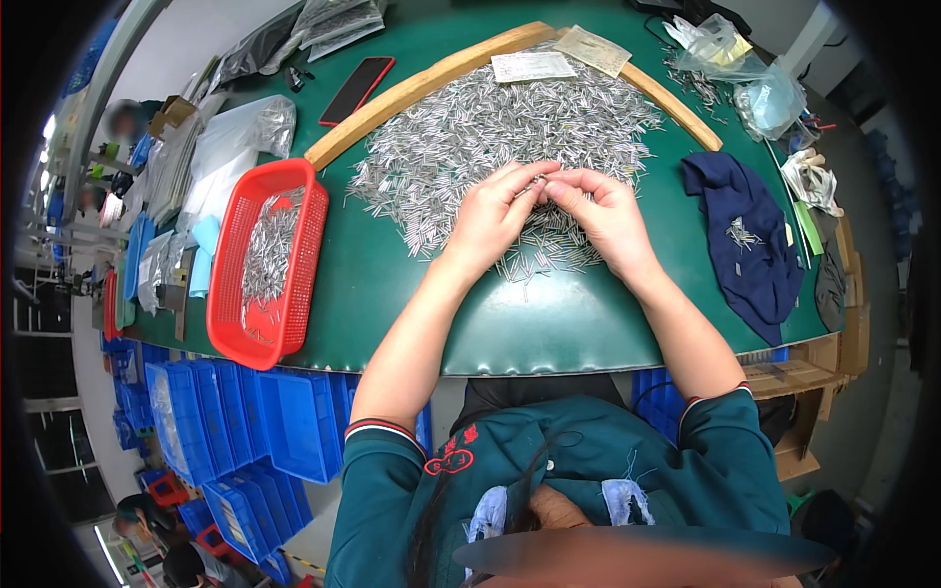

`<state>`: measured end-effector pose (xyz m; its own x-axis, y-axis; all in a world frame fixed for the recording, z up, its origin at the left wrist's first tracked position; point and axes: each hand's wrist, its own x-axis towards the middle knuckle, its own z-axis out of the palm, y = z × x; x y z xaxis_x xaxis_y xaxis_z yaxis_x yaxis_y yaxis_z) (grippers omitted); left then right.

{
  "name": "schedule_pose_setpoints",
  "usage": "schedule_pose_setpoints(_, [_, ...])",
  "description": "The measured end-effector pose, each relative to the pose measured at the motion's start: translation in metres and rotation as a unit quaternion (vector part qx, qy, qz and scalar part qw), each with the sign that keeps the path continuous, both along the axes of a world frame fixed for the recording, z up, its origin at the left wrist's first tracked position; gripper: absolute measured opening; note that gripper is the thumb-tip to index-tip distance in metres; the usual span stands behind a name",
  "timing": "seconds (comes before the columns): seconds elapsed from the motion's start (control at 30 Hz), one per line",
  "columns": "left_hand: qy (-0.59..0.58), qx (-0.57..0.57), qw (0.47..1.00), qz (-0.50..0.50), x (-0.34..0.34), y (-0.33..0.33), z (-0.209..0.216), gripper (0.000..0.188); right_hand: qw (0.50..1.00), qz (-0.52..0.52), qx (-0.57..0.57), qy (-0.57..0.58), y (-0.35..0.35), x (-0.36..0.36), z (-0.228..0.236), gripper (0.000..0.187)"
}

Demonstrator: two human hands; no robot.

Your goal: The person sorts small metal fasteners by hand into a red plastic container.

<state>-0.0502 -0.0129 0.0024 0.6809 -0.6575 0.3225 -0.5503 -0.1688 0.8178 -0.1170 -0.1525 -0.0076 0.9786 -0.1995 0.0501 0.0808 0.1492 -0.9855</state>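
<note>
A wide heap of small silver metal pins (441, 147) covers the middle of the green table (549, 333). Over the heap's near part, my left hand (495, 211) and my right hand (603, 216) meet at the fingertips. Both are closed in a pinch, the left around one or more slim metal pins and the right on the same spot. How many pins are between the fingers is hidden. To the left stands a red plastic basket (316, 225) with more pins inside. Two paper slips, a white one (532, 67) and a beige one (594, 49), lie on the heap's far side.
Wooden strips (412, 93) border the heap at the back. A red-edged phone (358, 90) lies beyond the left strip. On the right is a dark blue cloth (740, 235) with a few pins on it. Plastic bags (769, 103) sit at the far right; blue bins (299, 421) stand below the table.
</note>
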Motion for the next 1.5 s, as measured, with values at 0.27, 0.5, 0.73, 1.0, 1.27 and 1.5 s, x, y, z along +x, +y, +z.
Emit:
schedule_pose_setpoints(0.27, [-0.103,0.086,0.991,-0.008,-0.010,-0.002,-0.002,0.036,0.994,-0.018,-0.102,-0.026,-0.004,0.003,-0.001,0.020])
schedule_pose_setpoints(0.5, [0.118,0.050,0.990,-0.050,-0.012,-0.001,0.001,0.040,0.963,0.094,0.182,0.176,-0.011,0.002,0.007,0.018])
schedule_pose_setpoints(0.73, [0.142,0.028,0.989,-0.024,-0.017,-0.006,0.005,0.039,0.826,0.166,0.477,0.251,-0.014,0.006,-0.002,0.017])
schedule_pose_setpoints(1.0, [-0.008,0.051,0.999,0.010,-0.016,-0.005,-0.004,0.037,0.773,0.214,0.544,0.248,-0.014,0.006,-0.004,0.017])
schedule_pose_setpoints(1.27, [-0.149,0.072,0.986,0.024,-0.020,-0.008,-0.003,0.035,0.814,0.178,0.500,0.235,-0.016,0.005,-0.001,0.015])
schedule_pose_setpoints(1.5, [0.027,-0.040,0.998,-0.045,-0.023,-0.009,-0.004,0.038,0.883,0.138,0.396,0.211,-0.013,0.002,0.006,0.018])
